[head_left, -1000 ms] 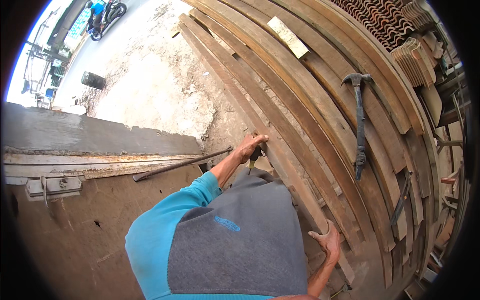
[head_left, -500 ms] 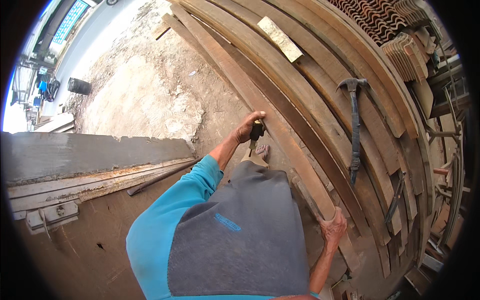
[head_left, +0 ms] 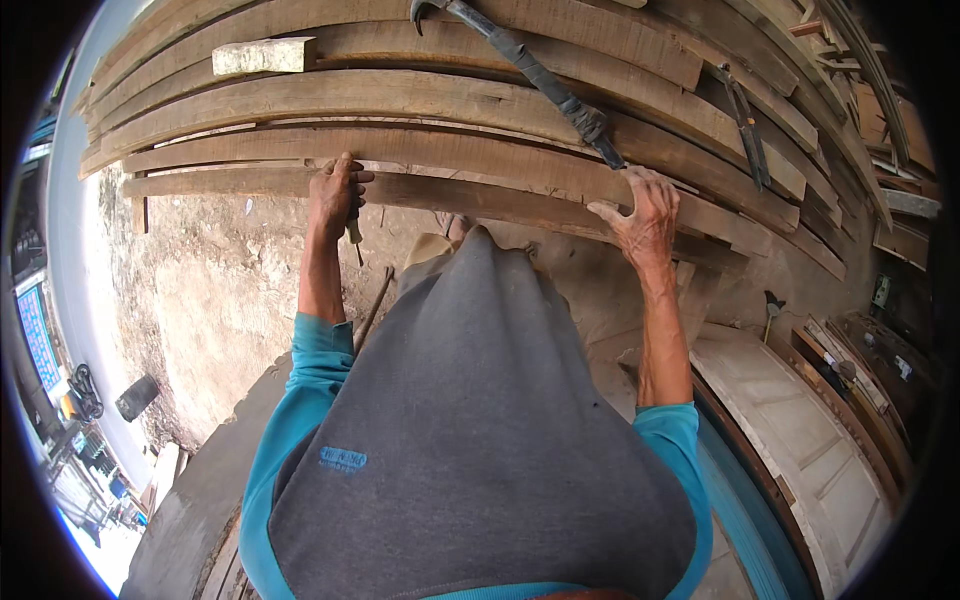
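A long brown wooden plank [head_left: 470, 152] lies across in front of me, with a darker beam [head_left: 450, 196] just below its near side. My left hand [head_left: 338, 195] is closed at the plank's left part, around a small tool [head_left: 354, 232] with a yellowish part and a thin dark tip. The fingers hide most of that tool. Toward the right end, my right hand [head_left: 645, 215] spans the plank, fingers over its far side and thumb on the near side. Its fingertips are beside the handle end of a claw hammer [head_left: 540, 78], whose wrapped grip lies across the boards.
Several more boards [head_left: 400, 97] lie beyond, bearing a pale rough block [head_left: 262, 57] and a pincer-like tool [head_left: 745, 130]. White door-like panels [head_left: 800, 430] and blue boards [head_left: 750, 500] are at right. A grey slab [head_left: 200, 520] and a dark cylinder [head_left: 138, 398] are at left.
My view and body have turned, so the boards now run across in front of me. Both hands remain at the plank, the left still with the small tool.
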`<action>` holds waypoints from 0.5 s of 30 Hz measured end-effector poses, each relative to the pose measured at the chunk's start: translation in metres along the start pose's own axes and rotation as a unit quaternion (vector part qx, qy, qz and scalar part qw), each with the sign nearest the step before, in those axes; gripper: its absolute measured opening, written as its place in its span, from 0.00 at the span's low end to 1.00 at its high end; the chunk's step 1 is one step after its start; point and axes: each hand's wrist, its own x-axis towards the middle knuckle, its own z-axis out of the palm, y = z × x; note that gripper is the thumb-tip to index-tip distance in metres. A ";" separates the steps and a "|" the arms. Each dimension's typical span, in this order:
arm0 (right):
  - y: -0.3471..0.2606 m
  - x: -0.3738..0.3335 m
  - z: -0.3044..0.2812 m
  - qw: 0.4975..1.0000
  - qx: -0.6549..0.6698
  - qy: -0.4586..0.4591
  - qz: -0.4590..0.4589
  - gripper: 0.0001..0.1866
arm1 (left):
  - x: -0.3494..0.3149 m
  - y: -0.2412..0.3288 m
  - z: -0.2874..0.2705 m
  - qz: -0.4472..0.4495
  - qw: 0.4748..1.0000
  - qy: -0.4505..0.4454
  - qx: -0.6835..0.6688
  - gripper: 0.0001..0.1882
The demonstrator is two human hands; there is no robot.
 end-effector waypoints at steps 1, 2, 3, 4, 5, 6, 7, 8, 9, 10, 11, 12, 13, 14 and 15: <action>-0.004 0.005 -0.009 1.000 -0.015 0.008 -0.021 0.29 | 0.008 -0.002 0.000 -0.003 1.000 0.001 0.000 0.22; -0.006 0.003 -0.010 1.000 -0.014 0.005 -0.021 0.29 | 0.017 -0.007 0.000 0.007 1.000 0.005 -0.004 0.21; -0.006 0.001 -0.012 1.000 -0.001 -0.003 -0.006 0.28 | 0.023 -0.006 0.003 0.016 1.000 0.007 -0.009 0.21; -0.006 -0.001 -0.014 1.000 0.013 -0.010 0.008 0.26 | 0.028 -0.006 0.006 0.018 0.999 0.036 -0.001 0.21; -0.003 -0.006 -0.014 1.000 0.011 -0.012 0.008 0.26 | 0.029 -0.007 0.006 0.016 0.999 0.035 -0.002 0.21; 0.003 -0.014 -0.011 0.998 0.035 -0.014 0.055 0.24 | 0.030 -0.008 0.006 0.017 0.999 0.025 0.017 0.21; 0.008 -0.023 -0.008 0.993 0.058 -0.016 0.102 0.22 | 0.030 -0.010 0.006 0.018 0.999 0.015 0.035 0.22; 0.010 -0.034 -0.006 0.993 0.057 -0.019 0.104 0.22 | 0.028 -0.013 0.009 0.015 0.999 0.013 0.037 0.22; 0.012 -0.045 -0.003 0.989 0.063 -0.049 0.125 0.24 | 0.026 -0.016 0.010 0.028 0.999 0.019 -0.006 0.22; 0.013 -0.057 0.000 0.984 0.069 -0.079 0.147 0.25 | 0.024 -0.018 0.012 0.042 0.998 0.024 -0.048 0.23; 0.012 -0.067 0.004 0.983 0.069 -0.081 0.148 0.25 | 0.019 -0.020 0.010 0.040 0.998 0.024 -0.047 0.23; 0.012 -0.076 0.009 0.988 0.041 -0.086 0.125 0.27 | 0.012 -0.022 0.007 0.019 0.999 -0.007 -0.040 0.24; 0.012 -0.085 0.013 0.990 0.012 -0.090 0.105 0.30 | 0.001 -0.017 0.007 -0.001 0.999 -0.041 -0.032 0.26; 0.013 -0.091 0.016 0.987 0.019 -0.116 0.113 0.36 | -0.015 -0.012 0.004 -0.027 0.996 -0.080 0.020 0.26; 0.013 -0.093 0.020 0.987 0.021 -0.116 0.110 0.36 | -0.029 -0.017 0.004 -0.027 0.996 -0.077 0.020 0.26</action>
